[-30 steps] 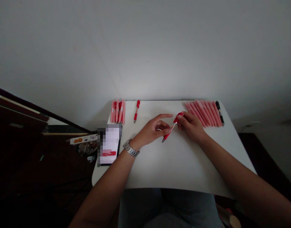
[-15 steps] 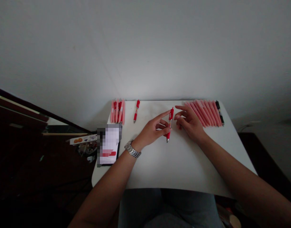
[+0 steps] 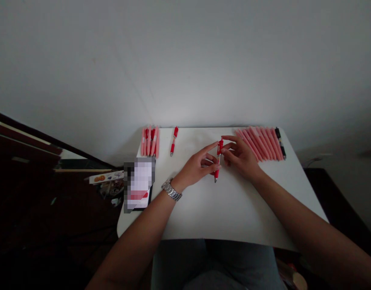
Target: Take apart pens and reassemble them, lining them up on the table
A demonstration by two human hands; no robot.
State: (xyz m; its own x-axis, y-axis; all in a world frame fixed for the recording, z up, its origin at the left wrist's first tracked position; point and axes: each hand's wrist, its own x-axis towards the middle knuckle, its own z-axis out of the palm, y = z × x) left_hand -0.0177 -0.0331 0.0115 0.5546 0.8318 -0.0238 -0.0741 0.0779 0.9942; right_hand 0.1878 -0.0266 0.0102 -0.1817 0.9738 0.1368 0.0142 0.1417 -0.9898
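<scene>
A red pen (image 3: 216,173) is held upright over the middle of the white table (image 3: 209,217), its metal tip pointing down. The fingers of my left hand (image 3: 199,167) are closed on it, with the index finger stretched to its top. From the right, my right hand (image 3: 240,155) pinches the pen's upper part, one finger at its top end. Another red pen (image 3: 172,149) lies farther left near the back edge. At the back left is a group of pink and red pens (image 3: 150,141). Several pink-wrapped pens (image 3: 261,143) lie in a row at the back right.
A black pen (image 3: 280,143) lies at the right end of the pink row. At the table's left edge is a phone (image 3: 141,201), partly blurred out. Beyond the back edge rises a grey wall (image 3: 185,64). A box (image 3: 107,177) stands left of the table.
My left hand has shifted slightly right with the red pen. My right hand's fingers have come in from beside the pen and closed on its upper part.
</scene>
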